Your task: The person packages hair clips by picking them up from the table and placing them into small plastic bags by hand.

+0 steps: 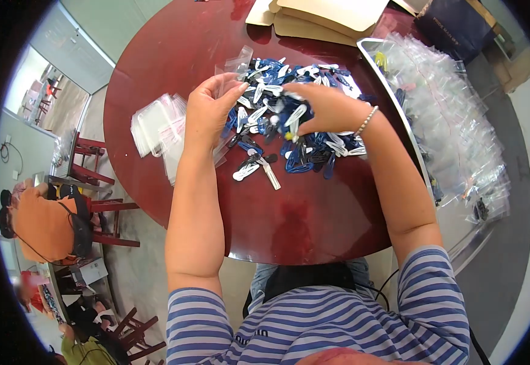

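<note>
Blue-white clips [257, 115]: remaining loose, mid-table [313, 210]
Flat bags [158, 126]: left edge, apparently unused
Left hand [209, 109]: pinching clear bag [239, 62]
Right hand [332, 108]: clutching clips
Tray [405, 119], right edge: heaped bags [453, 121], likely finished

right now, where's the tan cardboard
In the head view, the tan cardboard lies on the far side of the red table, right of centre, beyond the hair clips and beside the tray.
</note>
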Motion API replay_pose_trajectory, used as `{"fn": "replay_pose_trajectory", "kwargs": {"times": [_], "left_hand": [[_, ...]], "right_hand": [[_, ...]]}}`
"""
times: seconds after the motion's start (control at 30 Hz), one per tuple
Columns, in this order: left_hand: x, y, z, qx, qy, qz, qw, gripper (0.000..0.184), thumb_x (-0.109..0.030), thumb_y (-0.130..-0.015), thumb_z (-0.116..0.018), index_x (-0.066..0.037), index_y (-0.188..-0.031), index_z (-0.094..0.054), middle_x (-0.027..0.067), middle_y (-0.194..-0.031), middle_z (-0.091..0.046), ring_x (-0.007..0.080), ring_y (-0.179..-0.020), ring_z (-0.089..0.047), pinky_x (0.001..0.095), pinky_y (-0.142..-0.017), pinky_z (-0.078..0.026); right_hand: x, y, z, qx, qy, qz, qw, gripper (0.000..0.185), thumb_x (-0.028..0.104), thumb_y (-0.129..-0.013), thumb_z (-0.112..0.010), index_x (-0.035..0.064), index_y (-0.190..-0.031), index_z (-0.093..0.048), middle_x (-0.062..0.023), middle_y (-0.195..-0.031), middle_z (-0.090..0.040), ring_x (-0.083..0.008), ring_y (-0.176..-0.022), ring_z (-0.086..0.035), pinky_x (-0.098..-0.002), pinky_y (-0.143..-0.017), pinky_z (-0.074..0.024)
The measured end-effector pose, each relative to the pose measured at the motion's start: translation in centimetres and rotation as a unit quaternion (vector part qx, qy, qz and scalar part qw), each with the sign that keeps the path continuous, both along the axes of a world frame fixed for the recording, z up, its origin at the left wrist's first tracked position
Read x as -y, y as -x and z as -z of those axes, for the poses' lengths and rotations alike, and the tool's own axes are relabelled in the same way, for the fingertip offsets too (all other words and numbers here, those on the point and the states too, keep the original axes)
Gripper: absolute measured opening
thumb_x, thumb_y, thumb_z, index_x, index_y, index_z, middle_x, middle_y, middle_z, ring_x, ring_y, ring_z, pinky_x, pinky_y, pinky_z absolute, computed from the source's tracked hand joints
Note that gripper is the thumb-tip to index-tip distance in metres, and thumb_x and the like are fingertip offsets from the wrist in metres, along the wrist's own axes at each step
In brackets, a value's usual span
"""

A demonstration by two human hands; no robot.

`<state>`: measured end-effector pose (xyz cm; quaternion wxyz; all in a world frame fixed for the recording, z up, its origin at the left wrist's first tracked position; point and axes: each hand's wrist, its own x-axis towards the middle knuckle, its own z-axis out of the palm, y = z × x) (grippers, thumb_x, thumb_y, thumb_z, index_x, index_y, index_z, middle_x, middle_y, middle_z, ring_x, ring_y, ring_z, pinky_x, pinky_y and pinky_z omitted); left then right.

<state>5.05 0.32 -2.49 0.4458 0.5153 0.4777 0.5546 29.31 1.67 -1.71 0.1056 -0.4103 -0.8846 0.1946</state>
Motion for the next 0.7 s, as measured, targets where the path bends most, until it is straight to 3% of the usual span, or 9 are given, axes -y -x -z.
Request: {"fn": "replay_pose_trajectory", "kwargs": {"times": [0.1, 0.2, 0.23, 0.3, 0.33, 0.4, 0.47, 0.6, 0.7], "left_hand": [[0.0, 0.1, 0.0, 0.008, 0.003, 0.001, 1.000, 0.038, -0.012, -0.079, -0.075, 0.004, -0.111, -0.063, 0.0093, -0.099, -0.067, 0.0112, -0.089, -0.062, 0.0231, -0.079, -0.048], [0.1, 0.1, -0.3, 0.008, 0.017, -0.010, 1.000, 0.038, -0.013, -0.079, -0.076, 0.003, -0.111, -0.063, 0.0081, -0.098, -0.066, 0.0096, -0.087, -0.061, 0.0217, -0.077, -0.048], [0.1, 0.1, -0.4, 0.008, 0.018, -0.009, 1.000, 0.038, -0.013, -0.079, -0.076, 0.003, -0.111, -0.063, 0.0081, -0.098, -0.066, 0.0096, -0.087, -0.061, 0.0217, -0.077, -0.048], [0.2, 0.1, -0.5, -0.002, 0.017, -0.013, 1.000, 0.037, -0.013, -0.079, -0.076, 0.003, -0.110, -0.063, 0.0075, -0.098, -0.066, 0.0088, -0.085, -0.060, 0.0208, -0.075, -0.047], [0.2, 0.1, -0.5, -0.002, 0.017, -0.013, 1.000, 0.037, -0.013, -0.079, -0.076, 0.003, -0.110, -0.063, 0.0075, -0.098, -0.066, 0.0088, -0.085, -0.060, 0.0208, -0.075, -0.047], [0.3, 0.0, -0.5, 0.012, 0.011, -0.006, 1.000, 0.037, -0.014, -0.079, -0.076, 0.003, -0.110, -0.064, 0.0075, -0.097, -0.066, 0.0088, -0.086, -0.060, 0.0209, -0.075, -0.047], [0.4, 0.0, -0.7, 0.011, 0.012, -0.007, 1.000, 0.037, -0.014, -0.079, -0.076, 0.003, -0.110, -0.064, 0.0076, -0.097, -0.066, 0.0088, -0.086, -0.060, 0.0211, -0.075, -0.047], [0.3, 0.1, -0.5, 0.000, -0.001, -0.001, 1.000, 0.038, -0.014, -0.079, -0.076, 0.003, -0.110, -0.064, 0.0080, -0.097, -0.066, 0.0091, -0.087, -0.060, 0.0218, -0.076, -0.047], [0.2, 0.1, -0.3, 0.006, 0.003, 0.002, 1.000, 0.038, -0.014, -0.078, -0.076, 0.003, -0.110, -0.063, 0.0083, -0.097, -0.066, 0.0094, -0.088, -0.060, 0.0219, -0.077, -0.047]], "right_hand": [[0.7, 2.0, 0.5, -0.110, 0.003, -0.114, 0.987, 0.062, 0.001, -0.072, -0.066, 0.0057, -0.132, -0.049, -0.0152, -0.125, -0.056, -0.0320, -0.116, -0.053, -0.0381, -0.101, -0.0417], [1.3, 2.5, -0.2, -0.039, -0.031, -0.213, 0.976, 0.032, -0.003, -0.067, -0.063, 0.0038, -0.098, -0.069, -0.0160, -0.123, -0.059, -0.0315, -0.109, -0.057, -0.0364, -0.096, -0.0455], [1.4, 2.3, -0.9, -0.039, -0.031, -0.212, 0.976, 0.032, -0.003, -0.067, -0.063, 0.0038, -0.098, -0.069, -0.0160, -0.123, -0.059, -0.0315, -0.109, -0.057, -0.0364, -0.096, -0.0455], [1.2, 1.5, -2.3, 0.020, 0.087, -0.208, 0.974, 0.014, -0.001, -0.067, -0.064, 0.0034, -0.078, -0.070, -0.0145, -0.107, -0.067, -0.0289, -0.098, -0.063, -0.0351, -0.087, -0.0493], [1.0, 0.7, -2.4, -0.011, 0.099, -0.212, 0.972, 0.008, 0.001, -0.066, -0.065, 0.0021, -0.072, -0.069, -0.0123, -0.085, -0.070, -0.0263, -0.083, -0.066, -0.0341, -0.076, -0.0513], [0.7, -1.0, -3.8, 0.073, 0.081, -0.138, 0.984, 0.009, 0.003, -0.066, -0.066, 0.0005, -0.074, -0.069, -0.0125, -0.077, -0.069, -0.0240, -0.073, -0.066, -0.0326, -0.068, -0.0505], [-0.1, -3.6, -3.6, 0.014, 0.059, -0.075, 0.995, 0.008, 0.005, -0.066, -0.068, -0.0008, -0.072, -0.068, -0.0130, -0.071, -0.067, -0.0236, -0.063, -0.064, -0.0324, -0.063, -0.0496], [0.2, -5.4, -6.1, 0.085, 0.013, 0.027, 0.996, 0.014, 0.011, -0.067, -0.073, -0.0009, -0.071, -0.068, -0.0130, -0.070, -0.067, -0.0242, -0.063, -0.064, -0.0323, -0.063, -0.0505], [0.5, -4.6, -5.5, 0.150, 0.085, 0.065, 0.983, 0.026, 0.017, -0.064, -0.077, 0.0003, -0.082, -0.069, -0.0138, -0.079, -0.069, -0.0268, -0.073, -0.066, -0.0345, -0.068, -0.0515]]}}
